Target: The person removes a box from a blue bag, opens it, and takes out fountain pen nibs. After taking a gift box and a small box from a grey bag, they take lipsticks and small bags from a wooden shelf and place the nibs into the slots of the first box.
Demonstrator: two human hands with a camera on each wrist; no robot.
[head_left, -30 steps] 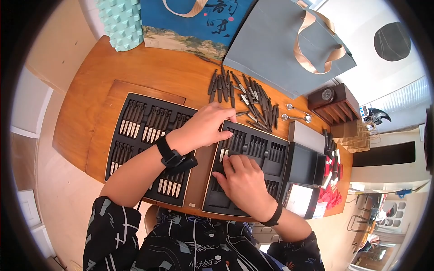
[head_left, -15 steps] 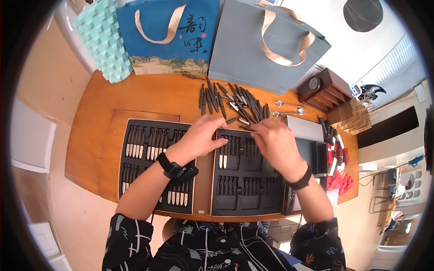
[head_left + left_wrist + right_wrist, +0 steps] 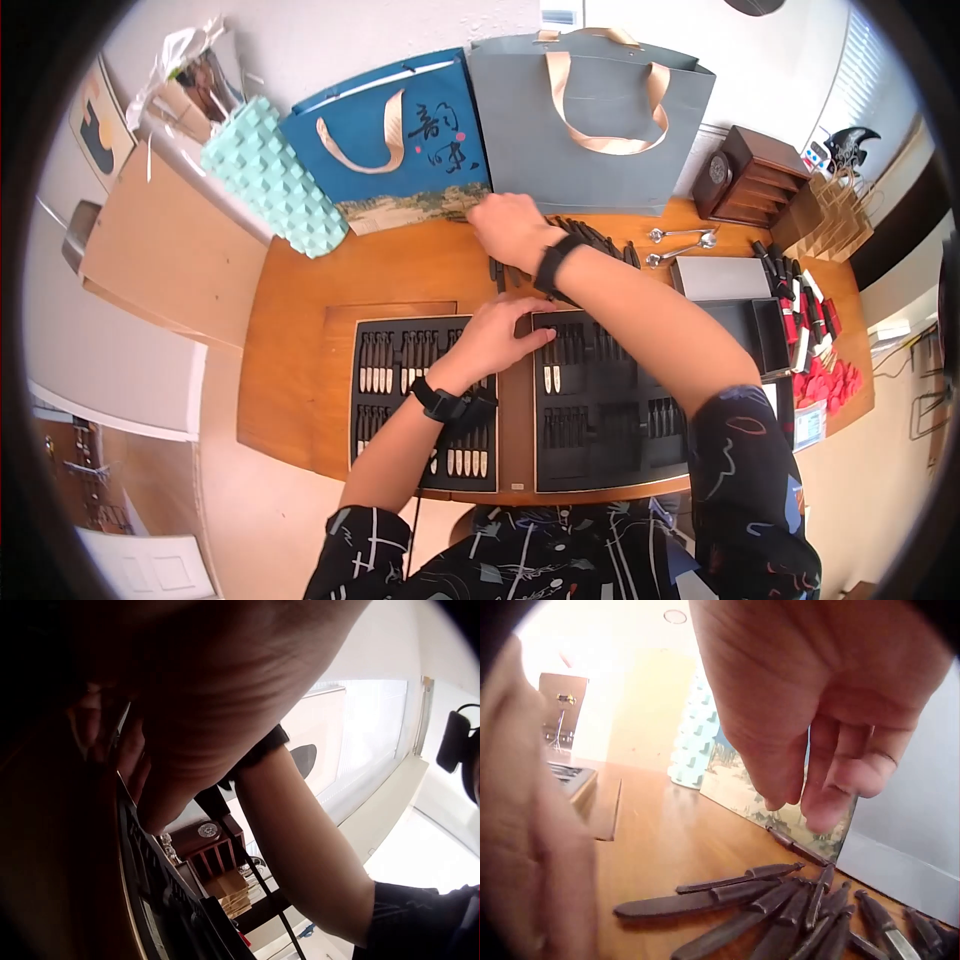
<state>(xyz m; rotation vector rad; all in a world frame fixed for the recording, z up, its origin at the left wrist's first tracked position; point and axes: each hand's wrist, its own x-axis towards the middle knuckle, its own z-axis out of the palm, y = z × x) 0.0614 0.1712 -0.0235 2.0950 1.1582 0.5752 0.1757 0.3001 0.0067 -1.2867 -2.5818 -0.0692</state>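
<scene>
My right hand [image 3: 508, 232] reaches over the table's back, beside the blue bag. In the right wrist view its loosely bent fingers [image 3: 826, 814] hold nothing and hang just above one slim, dark, knife-shaped piece [image 3: 799, 845]. Many more such pieces [image 3: 742, 896] lie heaped below; my forearm partly hides the heap in the head view. My left hand [image 3: 492, 345] rests at the upper left corner of the right-hand black tray [image 3: 565, 470], thumb over its edge. Rows of dark pieces stand in that tray, two with pale ends [image 3: 552, 379]. The left-hand black tray [image 3: 395, 398] holds rows of pale-ended pieces.
Blue [image 3: 385, 150] and grey [image 3: 595, 130] paper bags stand behind the heap, a mint studded vase [image 3: 275, 180] at left. To the right are shiny metal pieces [image 3: 680, 245], a wooden rack [image 3: 755, 180], a grey box [image 3: 720, 278] and red items [image 3: 828, 382].
My right hand has gone from the right tray past the near side of the heap to its far left end. My left hand stays at the tray corner. The head view has tilted up.
</scene>
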